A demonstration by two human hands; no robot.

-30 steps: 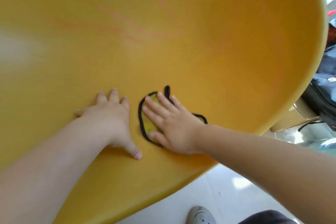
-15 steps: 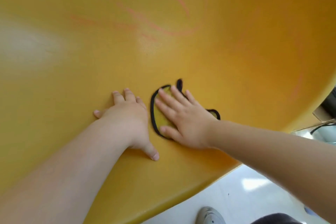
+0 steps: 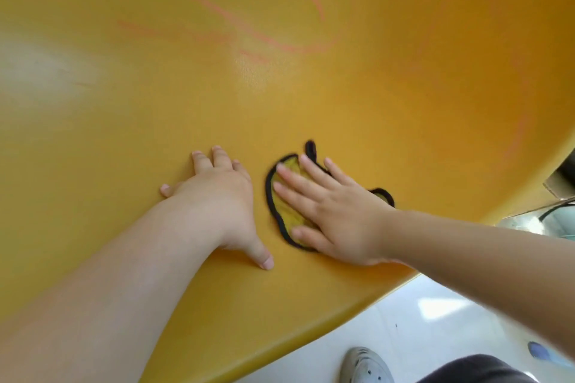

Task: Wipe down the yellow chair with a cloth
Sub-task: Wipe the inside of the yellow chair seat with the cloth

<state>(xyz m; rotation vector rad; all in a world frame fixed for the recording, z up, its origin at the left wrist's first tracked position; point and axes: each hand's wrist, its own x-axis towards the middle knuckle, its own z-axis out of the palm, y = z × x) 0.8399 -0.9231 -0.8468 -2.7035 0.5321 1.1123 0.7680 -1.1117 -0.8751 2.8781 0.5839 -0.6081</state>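
The yellow chair (image 3: 311, 96) fills most of the head view, its smooth curved shell crossed by faint pink marks near the top. A small yellow cloth (image 3: 284, 211) with a black edge lies flat on the shell near the lower middle. My right hand (image 3: 336, 214) presses on the cloth with straight, spread fingers and covers most of it. My left hand (image 3: 221, 196) rests flat on the bare shell just left of the cloth, thumb pointing down toward the chair's edge.
The chair's rim runs from the bottom centre up to the right edge. Below it lies a white floor (image 3: 435, 320), with a grey shoe (image 3: 364, 365) at the bottom. Dark objects (image 3: 560, 196) show at the far right.
The view has shifted so more of the chair fills it and the bag at the right is out of sight. Both hands and the cloth stay pressed on about the same spot.
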